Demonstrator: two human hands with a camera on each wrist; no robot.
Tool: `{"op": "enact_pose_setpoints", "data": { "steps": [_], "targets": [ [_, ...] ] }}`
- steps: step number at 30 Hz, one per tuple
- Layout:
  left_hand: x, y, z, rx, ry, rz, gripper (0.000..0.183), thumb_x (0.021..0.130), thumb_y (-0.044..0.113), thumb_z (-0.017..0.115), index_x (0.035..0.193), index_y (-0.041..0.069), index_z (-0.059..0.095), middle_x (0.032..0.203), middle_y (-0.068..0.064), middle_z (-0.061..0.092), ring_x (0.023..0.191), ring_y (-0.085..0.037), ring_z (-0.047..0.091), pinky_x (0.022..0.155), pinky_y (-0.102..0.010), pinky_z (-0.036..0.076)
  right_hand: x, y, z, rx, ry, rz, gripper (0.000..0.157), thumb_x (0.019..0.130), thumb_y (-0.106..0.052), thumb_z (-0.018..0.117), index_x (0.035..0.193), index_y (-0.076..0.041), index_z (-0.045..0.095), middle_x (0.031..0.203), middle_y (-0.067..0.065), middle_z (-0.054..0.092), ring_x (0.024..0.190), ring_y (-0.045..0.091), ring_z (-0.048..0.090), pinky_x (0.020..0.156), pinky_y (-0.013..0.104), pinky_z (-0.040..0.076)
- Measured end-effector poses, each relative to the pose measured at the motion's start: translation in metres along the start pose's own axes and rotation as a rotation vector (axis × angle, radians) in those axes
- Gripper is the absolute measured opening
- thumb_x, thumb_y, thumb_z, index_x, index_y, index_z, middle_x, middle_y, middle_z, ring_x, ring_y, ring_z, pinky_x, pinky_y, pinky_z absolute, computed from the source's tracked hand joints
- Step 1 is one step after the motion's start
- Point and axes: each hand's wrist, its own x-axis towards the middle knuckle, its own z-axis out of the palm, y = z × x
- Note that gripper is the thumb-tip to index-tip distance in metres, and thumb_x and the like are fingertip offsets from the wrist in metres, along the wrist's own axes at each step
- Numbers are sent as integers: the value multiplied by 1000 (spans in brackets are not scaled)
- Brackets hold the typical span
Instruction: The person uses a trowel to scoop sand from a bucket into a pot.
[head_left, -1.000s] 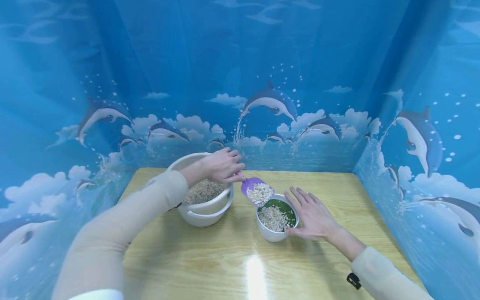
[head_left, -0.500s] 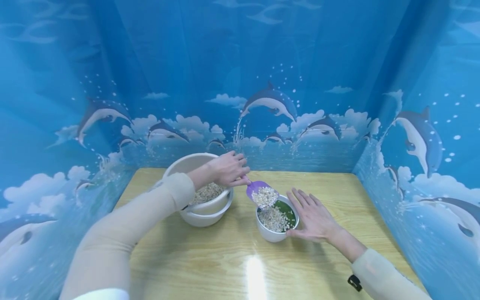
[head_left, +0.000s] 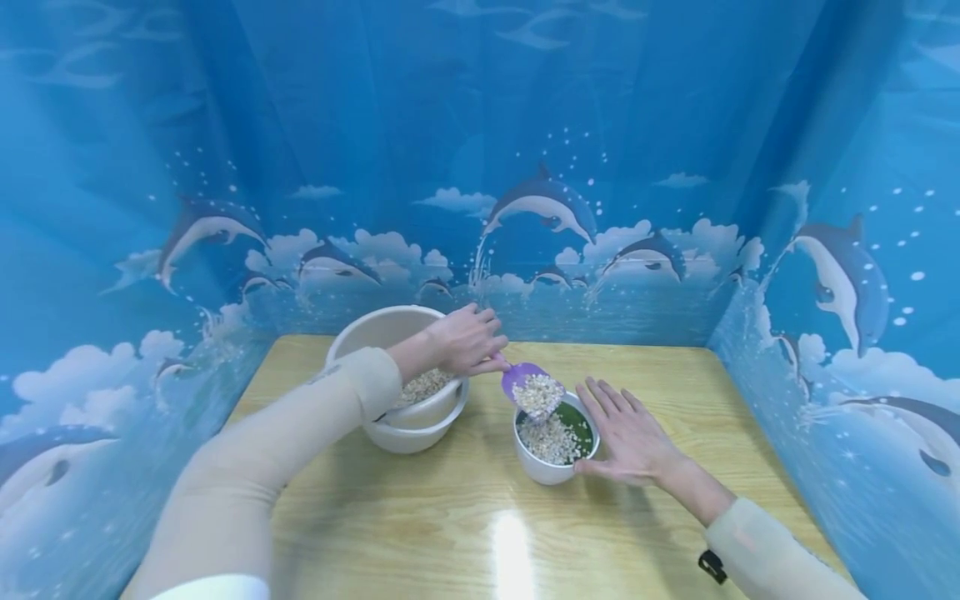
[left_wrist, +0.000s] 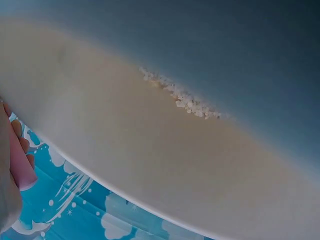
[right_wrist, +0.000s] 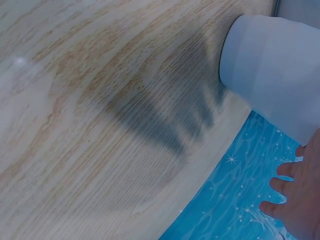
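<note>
My left hand (head_left: 467,340) grips the pink handle (left_wrist: 21,165) of a purple scoop (head_left: 519,377). Pale gravel (head_left: 538,395) fills the scoop, whose front edge hangs over the left side of a small white pot (head_left: 547,473). Inside that pot, similar gravel (head_left: 553,440) covers much of a green bottom. My right hand (head_left: 628,437) is beside the pot on its right, fingers spread and thumb at the rim. In the right wrist view the pot's outer wall (right_wrist: 272,70) stands close to the fingers; whether they press on it is hard to tell.
A large white bucket (head_left: 412,437) with a handle stands at the left, under my left forearm, with gravel (head_left: 423,385) inside. The wooden table (head_left: 420,517) ends at a blue dolphin-print curtain (head_left: 420,192) at the back and sides.
My left hand has moved a little to the right, bringing the loaded scoop farther over the small pot. The right hand has stayed almost still at the rim.
</note>
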Motion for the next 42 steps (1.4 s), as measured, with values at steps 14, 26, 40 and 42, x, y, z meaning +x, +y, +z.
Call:
{"op": "enact_pose_setpoints", "data": {
  "steps": [14, 26, 40, 42],
  "targets": [
    [5, 5, -6, 43, -29, -12, 66, 110, 66, 25, 129, 18, 66, 119, -7, 70, 112, -23, 61, 98, -42, 53, 0, 0, -2, 27, 3, 0, 123, 81, -86, 61, 162, 1, 30, 168, 27, 34, 154, 47, 38, 121, 67, 35],
    [13, 14, -13, 122, -68, 23, 69, 109, 67, 23, 129, 19, 68, 123, -8, 72, 113, -24, 63, 97, -41, 55, 0, -3, -5, 35, -9, 11, 122, 82, -84, 61, 163, 1, 29, 168, 27, 34, 155, 47, 38, 122, 66, 35],
    [20, 21, -18, 182, -78, 39, 67, 110, 66, 21, 116, 21, 70, 112, -3, 73, 105, -20, 64, 88, -36, 55, 0, -1, -3, 41, -1, 8, 121, 82, -83, 62, 163, 0, 29, 168, 27, 36, 154, 46, 39, 121, 65, 37],
    [21, 22, -18, 193, -84, 33, 68, 110, 66, 20, 115, 21, 70, 112, -3, 73, 105, -20, 64, 87, -35, 55, 0, -1, -2, 43, -5, 8, 121, 82, -84, 61, 163, 0, 29, 168, 27, 35, 154, 46, 39, 121, 65, 37]
  ]
}}
